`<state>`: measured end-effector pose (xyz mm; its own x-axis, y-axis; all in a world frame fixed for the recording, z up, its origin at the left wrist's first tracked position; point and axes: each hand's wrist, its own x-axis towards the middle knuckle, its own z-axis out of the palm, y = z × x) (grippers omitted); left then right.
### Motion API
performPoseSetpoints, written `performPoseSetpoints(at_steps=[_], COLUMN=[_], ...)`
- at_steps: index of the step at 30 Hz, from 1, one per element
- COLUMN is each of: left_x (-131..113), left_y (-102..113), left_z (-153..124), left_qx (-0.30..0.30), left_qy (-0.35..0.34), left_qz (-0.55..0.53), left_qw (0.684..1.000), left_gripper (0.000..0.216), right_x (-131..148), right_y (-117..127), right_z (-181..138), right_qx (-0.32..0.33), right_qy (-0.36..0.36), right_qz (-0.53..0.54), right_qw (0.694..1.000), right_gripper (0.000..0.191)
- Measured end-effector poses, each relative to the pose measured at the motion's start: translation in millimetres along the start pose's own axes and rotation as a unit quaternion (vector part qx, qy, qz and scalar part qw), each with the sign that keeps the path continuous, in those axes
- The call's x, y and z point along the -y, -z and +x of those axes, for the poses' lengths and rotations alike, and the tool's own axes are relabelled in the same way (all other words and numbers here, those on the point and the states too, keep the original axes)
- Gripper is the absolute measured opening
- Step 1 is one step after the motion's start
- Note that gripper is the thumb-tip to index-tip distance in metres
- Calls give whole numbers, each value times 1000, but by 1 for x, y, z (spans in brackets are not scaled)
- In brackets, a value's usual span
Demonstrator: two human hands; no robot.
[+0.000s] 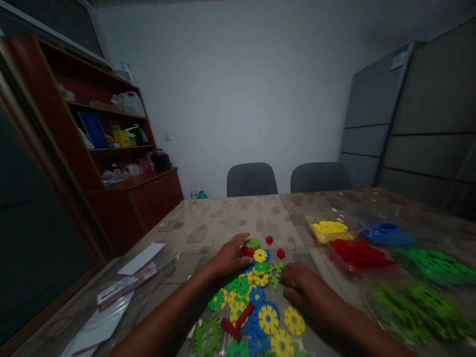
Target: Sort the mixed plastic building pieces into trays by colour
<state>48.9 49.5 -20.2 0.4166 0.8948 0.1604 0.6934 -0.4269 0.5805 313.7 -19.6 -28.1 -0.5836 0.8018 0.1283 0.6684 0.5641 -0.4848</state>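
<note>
A mixed pile of flat plastic building pieces lies on the table, with yellow notched discs [268, 319], blue discs [256, 342] and green discs [238, 285]. At its far left edge my left hand [232, 256] curves around red pieces [248, 251] and a light-green disc [253, 243], thumb apart from the fingers. My right hand [303, 283] is curled at the pile's right side, fingertips against a light-green notched piece [275, 274]. What lies inside those curled fingers is hidden. Two red bars [238, 321] rest on top of the near pieces.
Clear trays on the right hold yellow [330, 230], blue [388, 234], red [360, 255], green [439, 265] and light-green pieces [420, 310]. Two small red pieces [280, 253] sit beyond the pile. White sheets and plastic packets [126, 287] lie left. Two chairs [252, 179] stand opposite.
</note>
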Motion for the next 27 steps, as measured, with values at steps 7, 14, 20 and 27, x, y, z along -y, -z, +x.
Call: performPoseSetpoints(at_steps=[7,14,20,27], left_x=[-28,-49,-50,-54], left_y=[-13,-20,-18,-16], left_z=[-4,-52,-64,-60], left_qx=[32,63,4,-64], left_qy=[-48,-93,-49,-2], left_qz=[4,-30,-47,-99], left_qw=[998,993,998,993], left_gripper=[24,23,20,22], right_x=[-4,7,20,21], right_y=[-1,0,-1,8], right_z=[-3,-5,-5,-2], right_qx=[-24,-54,-28,7], right_qy=[-5,-41,11,-51], right_qz=[16,4,-30,-60], right_qw=[1000,998,999,997], right_gripper=[18,32,44,24])
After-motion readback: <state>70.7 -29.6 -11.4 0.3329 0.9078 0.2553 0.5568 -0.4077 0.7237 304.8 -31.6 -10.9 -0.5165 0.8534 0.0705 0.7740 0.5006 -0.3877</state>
